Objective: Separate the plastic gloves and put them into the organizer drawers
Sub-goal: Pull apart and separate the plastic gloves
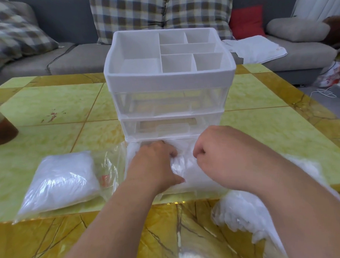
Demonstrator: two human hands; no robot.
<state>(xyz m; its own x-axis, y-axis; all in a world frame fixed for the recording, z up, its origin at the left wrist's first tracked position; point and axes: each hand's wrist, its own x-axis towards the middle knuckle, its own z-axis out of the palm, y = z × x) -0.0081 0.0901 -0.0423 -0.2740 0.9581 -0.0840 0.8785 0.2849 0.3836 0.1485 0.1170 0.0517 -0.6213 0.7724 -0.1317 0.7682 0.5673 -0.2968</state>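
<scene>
A person's two bare hands work in the pulled-out bottom drawer [197,194] of a clear plastic organizer [169,78] that stands at the centre of a yellow-and-gold marble-pattern table [57,106]. The drawer, at 6 o'clock from the organizer, is packed with crumpled white plastic gloves [186,173]. The left hand [153,162] lies on the wad with its fingers curled down into the film and the thumb hooked along the near side. The right hand [214,146], just beside it at 3 o'clock, has its fingers bunched tight together and gripping the same wad; their tips are hidden. The two upper drawers are pushed in, and the white divided tray on top holds nothing visible. A bagged pack of gloves [58,182] lies at 9 o'clock from the hands, and a loose heap of gloves [245,213] at 4 o'clock under the right forearm. A brown jar [1,132] sits at the far left edge. A grey sofa [80,58] with plaid cushions [125,13] fills 12 o'clock.
</scene>
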